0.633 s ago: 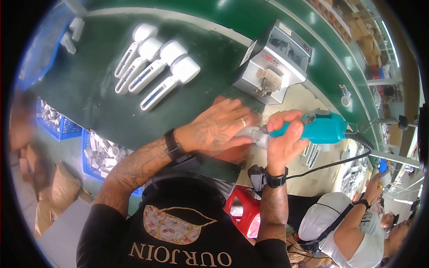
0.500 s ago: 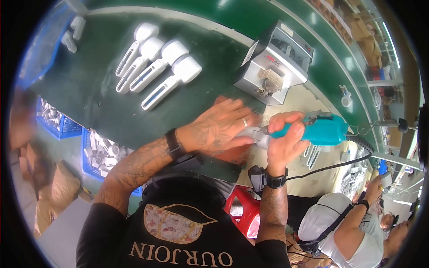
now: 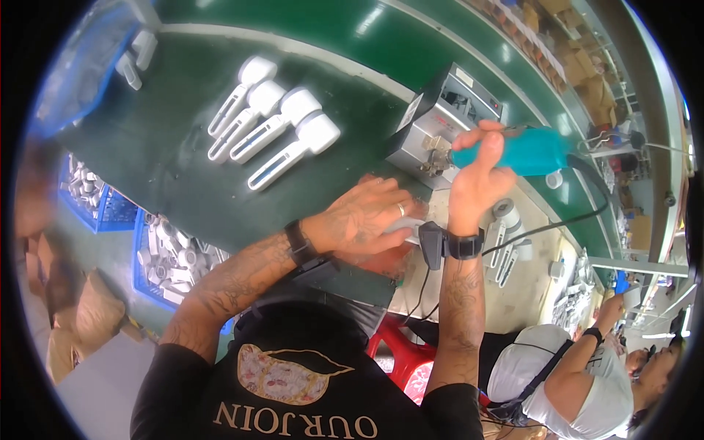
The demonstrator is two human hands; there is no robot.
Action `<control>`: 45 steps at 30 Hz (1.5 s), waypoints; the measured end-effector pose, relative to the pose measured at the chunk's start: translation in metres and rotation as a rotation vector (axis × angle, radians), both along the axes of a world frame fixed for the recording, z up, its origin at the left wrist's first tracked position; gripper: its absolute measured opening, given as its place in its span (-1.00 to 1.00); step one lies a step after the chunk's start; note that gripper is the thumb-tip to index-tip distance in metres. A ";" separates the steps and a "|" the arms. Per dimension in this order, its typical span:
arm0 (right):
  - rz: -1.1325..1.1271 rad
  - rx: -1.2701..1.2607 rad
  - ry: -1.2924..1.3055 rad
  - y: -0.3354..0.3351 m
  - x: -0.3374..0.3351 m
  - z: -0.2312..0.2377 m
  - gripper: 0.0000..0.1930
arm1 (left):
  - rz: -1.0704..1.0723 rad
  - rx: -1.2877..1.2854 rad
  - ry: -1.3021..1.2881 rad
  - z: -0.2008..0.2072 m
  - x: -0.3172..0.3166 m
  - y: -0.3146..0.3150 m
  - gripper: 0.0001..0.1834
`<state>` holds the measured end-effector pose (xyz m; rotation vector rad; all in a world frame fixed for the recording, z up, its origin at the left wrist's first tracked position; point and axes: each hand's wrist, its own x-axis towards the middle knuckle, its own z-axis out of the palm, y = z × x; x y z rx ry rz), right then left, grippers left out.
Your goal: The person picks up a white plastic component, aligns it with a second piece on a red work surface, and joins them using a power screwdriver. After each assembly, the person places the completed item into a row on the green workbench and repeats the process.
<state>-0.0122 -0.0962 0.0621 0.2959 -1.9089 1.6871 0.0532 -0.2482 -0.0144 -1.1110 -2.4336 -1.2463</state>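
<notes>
My right hand [image 3: 477, 176] is closed round a teal electric screwdriver [image 3: 539, 152]. The driver lies level, its tip at the metal outlet on the front of a grey screw feeder [image 3: 447, 110]. On the table, my left hand [image 3: 367, 216] grips a white plastic part [image 3: 405, 230]; the fingers and the right wrist hide much of it. An orange-red mat [image 3: 381, 262] shows under that hand. Farther left, several white handled units with round heads [image 3: 297, 110] lie side by side on the green tabletop [image 3: 183, 169].
Blue crates [image 3: 139, 268] of white parts stand at the lower left. The driver's black cord [image 3: 539, 229] curves past my right wrist. More white units [image 3: 504, 227] lie on the pale board at right. A person in a white shirt [image 3: 532, 359] sits nearby, beyond a red stool [image 3: 400, 348].
My right hand has lifted the screwdriver off the white part and moved it up and away to the screw feeder. The left hand still holds the part in about the same place.
</notes>
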 end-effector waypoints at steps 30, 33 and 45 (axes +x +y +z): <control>0.058 -0.124 -0.131 0.030 0.105 -0.026 -0.43 | -0.041 -0.142 -0.057 0.003 -0.002 0.004 -0.70; 0.047 -0.149 -0.139 0.030 0.106 -0.033 -0.47 | -0.044 -0.141 -0.044 0.003 -0.001 0.005 -0.68; 0.107 -0.252 -0.094 0.025 0.102 -0.036 -0.59 | -0.027 -0.168 0.015 0.010 -0.003 0.003 -0.68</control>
